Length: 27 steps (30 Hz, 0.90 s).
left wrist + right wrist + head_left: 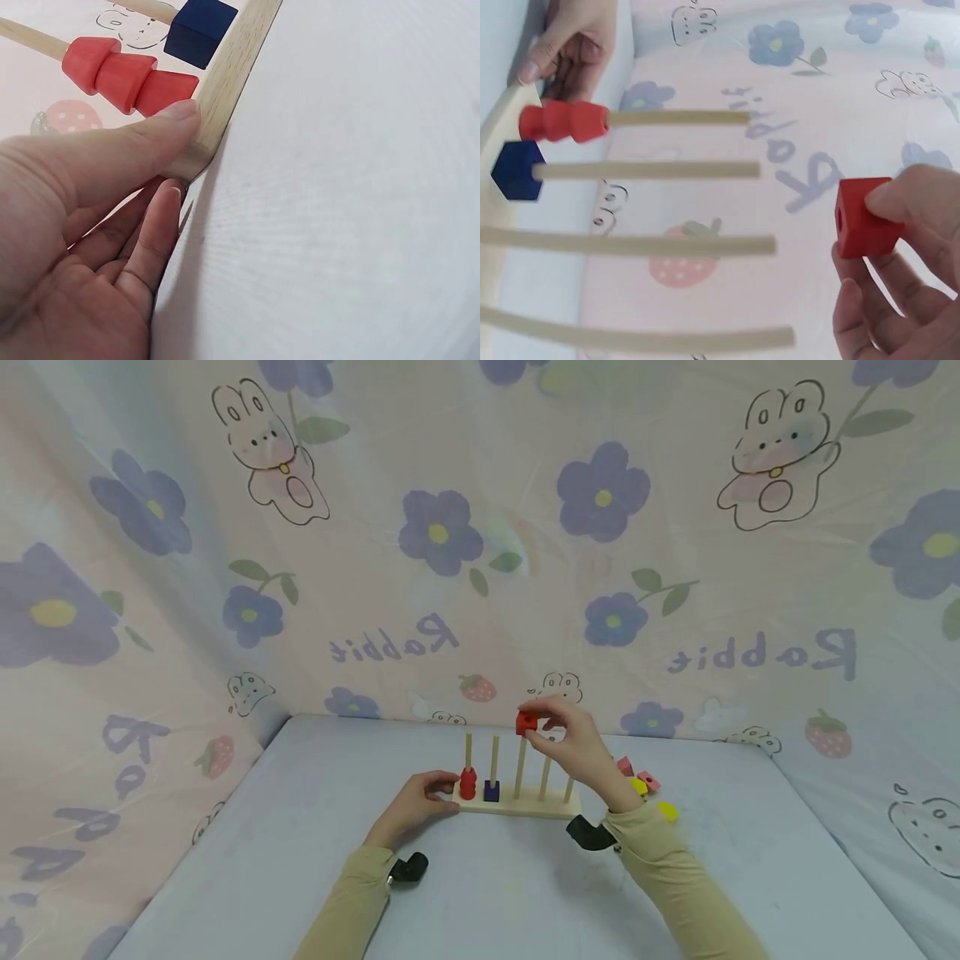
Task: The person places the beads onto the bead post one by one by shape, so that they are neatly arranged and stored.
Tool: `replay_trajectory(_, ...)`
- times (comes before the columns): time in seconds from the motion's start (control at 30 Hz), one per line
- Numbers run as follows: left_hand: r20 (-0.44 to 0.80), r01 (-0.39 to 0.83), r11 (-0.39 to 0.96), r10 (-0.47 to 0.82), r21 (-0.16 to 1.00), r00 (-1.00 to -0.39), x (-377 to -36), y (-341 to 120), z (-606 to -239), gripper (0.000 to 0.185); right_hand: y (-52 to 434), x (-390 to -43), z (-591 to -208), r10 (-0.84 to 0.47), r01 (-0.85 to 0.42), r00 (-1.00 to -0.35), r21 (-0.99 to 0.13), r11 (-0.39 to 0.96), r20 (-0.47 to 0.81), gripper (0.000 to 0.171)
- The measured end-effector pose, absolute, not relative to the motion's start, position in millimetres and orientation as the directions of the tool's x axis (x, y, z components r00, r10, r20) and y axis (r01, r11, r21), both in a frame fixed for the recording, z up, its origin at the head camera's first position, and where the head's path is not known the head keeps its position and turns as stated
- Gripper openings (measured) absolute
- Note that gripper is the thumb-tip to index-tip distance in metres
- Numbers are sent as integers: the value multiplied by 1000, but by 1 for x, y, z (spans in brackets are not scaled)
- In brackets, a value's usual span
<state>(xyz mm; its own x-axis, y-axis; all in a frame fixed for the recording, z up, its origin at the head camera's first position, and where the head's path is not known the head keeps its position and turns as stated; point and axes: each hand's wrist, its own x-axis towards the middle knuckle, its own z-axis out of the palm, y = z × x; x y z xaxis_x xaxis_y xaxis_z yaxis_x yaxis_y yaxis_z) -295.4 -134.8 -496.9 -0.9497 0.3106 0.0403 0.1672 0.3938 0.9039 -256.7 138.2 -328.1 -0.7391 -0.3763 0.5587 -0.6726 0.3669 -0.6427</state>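
Observation:
The left hand (411, 807) grips the left end of a pale wooden peg stand (517, 804), its thumb on the base edge in the left wrist view. Three red cup-shaped beads (468, 783) are stacked on the leftmost peg. A dark blue block (519, 171) sits at the foot of the second peg. Between thumb and fingertips, the right hand (576, 748) pinches a red block (866, 219) with a hole in its side. In the head view that block is over the top of the third peg (520, 768). The pegs to the right carry no beads.
Right of the stand, partly behind the right forearm, lie several loose pieces, among them a yellow one (667, 811) and a pinkish-red block (649, 781). A white tabletop (300, 860) bears everything. A printed curtain (525, 593) hangs behind it and along the sides.

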Motion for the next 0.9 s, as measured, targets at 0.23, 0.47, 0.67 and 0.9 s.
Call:
replay_trajectory(0.23,37,170,411,310,896,-950,-296,-135,-498,49,123,-282,-366,-374,-681,-731,-648,342,571,35)
replay_trajectory(0.47,25,159,410,314,898,-949,-298,-136,-500,49,116,-288,-374,-360,-689,-724,-630,358,588,34)
replay_trajectory(0.67,41,172,397,318,901,-947,-298,-136,-499,50,112,-290,-378,-348,-675,-738,-639,369,578,35)
replay_trajectory(0.9,30,162,392,321,905,-947,-298,-135,-500,50,104,-285,-377,-306,-652,-758,-690,314,576,36)
